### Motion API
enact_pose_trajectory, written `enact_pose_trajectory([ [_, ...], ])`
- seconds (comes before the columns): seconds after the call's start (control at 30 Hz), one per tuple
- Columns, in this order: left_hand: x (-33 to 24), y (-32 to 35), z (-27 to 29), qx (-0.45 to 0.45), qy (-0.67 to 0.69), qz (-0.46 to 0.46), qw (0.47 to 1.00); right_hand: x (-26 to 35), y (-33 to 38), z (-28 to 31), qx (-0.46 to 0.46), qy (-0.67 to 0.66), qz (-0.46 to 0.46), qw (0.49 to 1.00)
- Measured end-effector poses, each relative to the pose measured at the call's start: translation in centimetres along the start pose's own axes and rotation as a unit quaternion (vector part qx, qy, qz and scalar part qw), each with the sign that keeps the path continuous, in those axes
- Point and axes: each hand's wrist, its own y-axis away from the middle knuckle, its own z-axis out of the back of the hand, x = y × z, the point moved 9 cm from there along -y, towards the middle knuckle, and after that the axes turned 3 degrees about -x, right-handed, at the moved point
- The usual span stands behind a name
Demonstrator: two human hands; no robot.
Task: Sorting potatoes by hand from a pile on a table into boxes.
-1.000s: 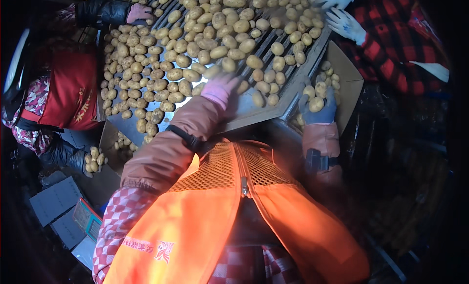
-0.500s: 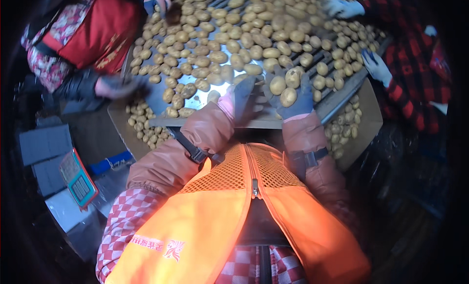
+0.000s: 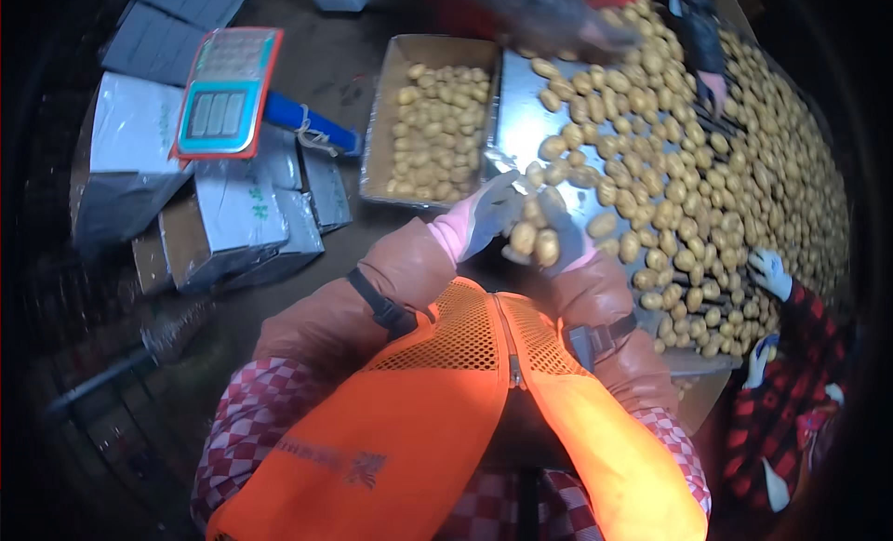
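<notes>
My right hand [image 3: 567, 227], in a grey glove, cups several potatoes [image 3: 523, 238] near the table's front edge. My left hand [image 3: 491, 213], gloved alike, is close beside it on the left, its fingers curled in toward the potatoes. Whether a potato lies inside the left fingers is hidden. Just beyond both hands, more loose potatoes [image 3: 670, 183] spread over the metal sorting table [image 3: 530, 122]. An open carton [image 3: 379, 160] filled with potatoes stands to the left of the table, close past my left hand.
Wrapped cartons [image 3: 237, 211] are stacked at the left, beside a red-and-teal digital scale [image 3: 223, 94] with a blue post [image 3: 321, 130]. Across the table, a co-worker's dark sleeve [image 3: 549, 20] reaches over the potatoes. Another person's white-gloved hand [image 3: 770, 271] rests at the right edge.
The view has swung left, bringing the carton and scale nearer the middle. My hands have come off the potato heap and drawn together at the table's edge, the right still holding potatoes.
</notes>
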Motion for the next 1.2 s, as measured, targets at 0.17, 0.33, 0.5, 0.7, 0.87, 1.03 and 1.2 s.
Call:
enact_pose_trajectory([
  [0.17, 3.4, 3.9, 9.3, -0.083, 0.201, 0.177, 0.960, -7.8, -3.1, -10.2, 0.228, -0.071, -0.169, 0.956],
  [0.33, 3.6, 5.1, 21.2, -0.225, 0.025, 0.095, 0.970, -11.3, -5.8, -11.1, 0.057, -0.058, -0.267, 0.960],
  [0.5, 4.8, 9.8, 33.3, -0.349, 0.081, 0.089, 0.929, -10.9, -8.2, -8.6, -0.076, -0.091, -0.205, 0.972],
  [0.7, 4.2, 17.4, 35.4, -0.522, -0.329, 0.078, 0.783, -5.5, -15.7, -9.3, -0.027, -0.086, -0.085, 0.992],
  [0.87, 4.6, 18.0, 33.5, -0.573, -0.314, 0.067, 0.754, 1.2, -18.5, -13.0, 0.023, 0.064, 0.100, 0.993],
  [1.03, 6.8, 15.8, 31.7, -0.547, -0.201, 0.004, 0.813, -2.2, -15.0, -9.6, 0.019, 0.162, -0.047, 0.985],
  [1.2, 6.7, 12.6, 29.5, -0.504, -0.052, -0.096, 0.857, 1.2, -13.2, -5.9, 0.065, 0.273, 0.088, 0.956],
])
